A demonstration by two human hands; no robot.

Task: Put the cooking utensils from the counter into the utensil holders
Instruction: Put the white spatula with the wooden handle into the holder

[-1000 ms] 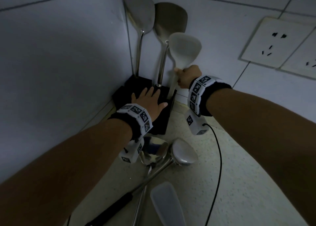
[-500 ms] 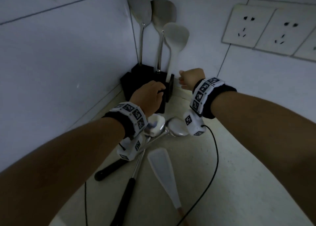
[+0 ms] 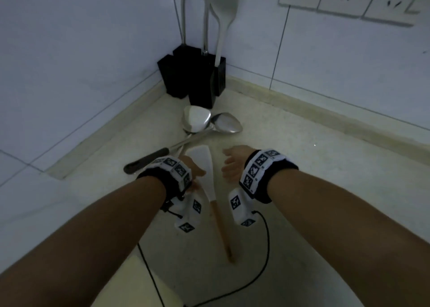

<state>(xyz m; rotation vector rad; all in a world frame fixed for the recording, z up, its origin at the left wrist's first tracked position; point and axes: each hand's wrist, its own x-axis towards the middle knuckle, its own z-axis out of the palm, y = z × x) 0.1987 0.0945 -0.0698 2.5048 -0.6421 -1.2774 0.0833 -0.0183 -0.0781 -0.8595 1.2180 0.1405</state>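
Three utensils lie on the counter (image 3: pixel 314 190) ahead of and between the two hands; three more already stand in the black holders (image 3: pixel 193 78) in the tiled corner, well beyond both hands.

Left hand (image 3: pixel 194 174): mostly hidden behind its marker wristband (image 3: pixel 172 169). It sits at the left edge of the white spatula (image 3: pixel 202 164), where blade narrows to neck. Contact looks likely, but whether the fingers are closed on it I cannot tell.

Right hand (image 3: pixel 232 164): just right of the spatula blade, not touching it. Fingers loosely curled with gaps between them, holding nothing.

Spatula: flat on the counter, blade pointing away from the hands, wooden handle (image 3: pixel 223 227) running back between the two wrists.

Just beyond the left hand, a black-handled steel ladle (image 3: pixel 197 120) and a steel spoon (image 3: pixel 226 125) lie crossed, bowls toward the holders, touching each other.

In holders: two steel turners and one white spoon (image 3: pixel 223 6), upright, heads leaning at the wall.

Black cable (image 3: pixel 265 255) trails from the right wristband across the counter toward the viewer.
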